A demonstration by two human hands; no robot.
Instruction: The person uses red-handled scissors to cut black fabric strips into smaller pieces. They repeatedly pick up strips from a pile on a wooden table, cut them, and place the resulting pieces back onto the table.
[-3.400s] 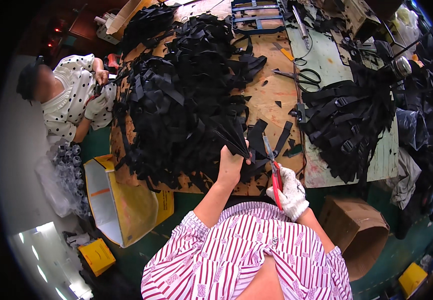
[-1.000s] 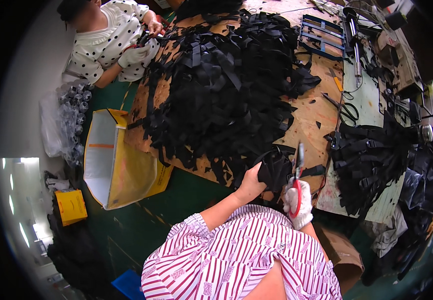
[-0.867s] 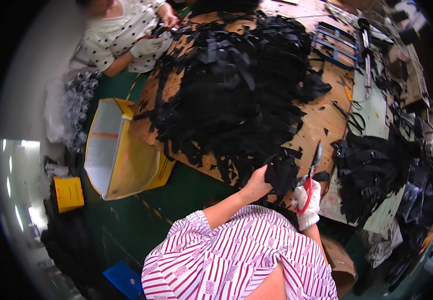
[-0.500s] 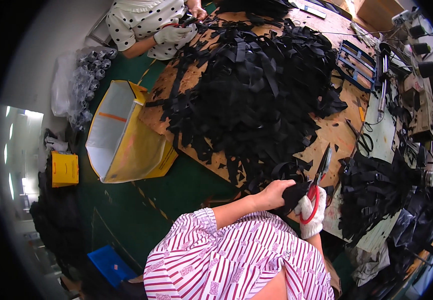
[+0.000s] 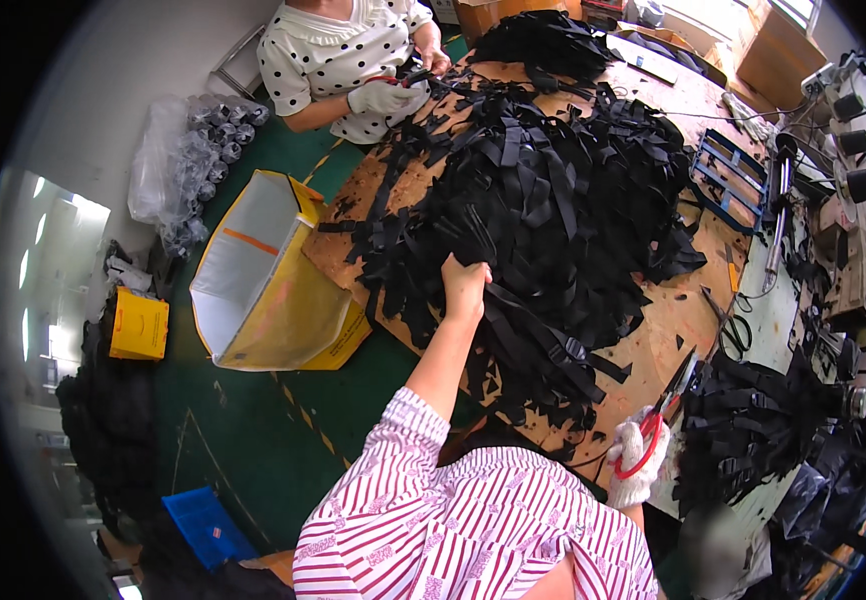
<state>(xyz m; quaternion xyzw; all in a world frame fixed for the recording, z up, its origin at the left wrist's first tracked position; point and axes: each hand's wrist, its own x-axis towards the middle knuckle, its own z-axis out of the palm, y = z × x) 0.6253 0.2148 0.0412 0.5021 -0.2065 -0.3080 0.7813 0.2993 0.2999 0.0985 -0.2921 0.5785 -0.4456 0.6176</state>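
Left grip [image 5: 466,285], bare, was closed on black straps [image 5: 471,240] near the frame's centre, against a dark heap [image 5: 573,215] on the wooden desk [image 5: 691,322]. Right grip [image 5: 638,465], white-gloved, was wrapped round red-handled scissors [image 5: 667,403], lower right of the frame, blades pointing up

The head camera, a wide fisheye and the only view, looked down from above the shirt [image 5: 483,510], near the table [image 5: 691,305], and faced across it, taking in floor [image 5: 238,420] left of the table.
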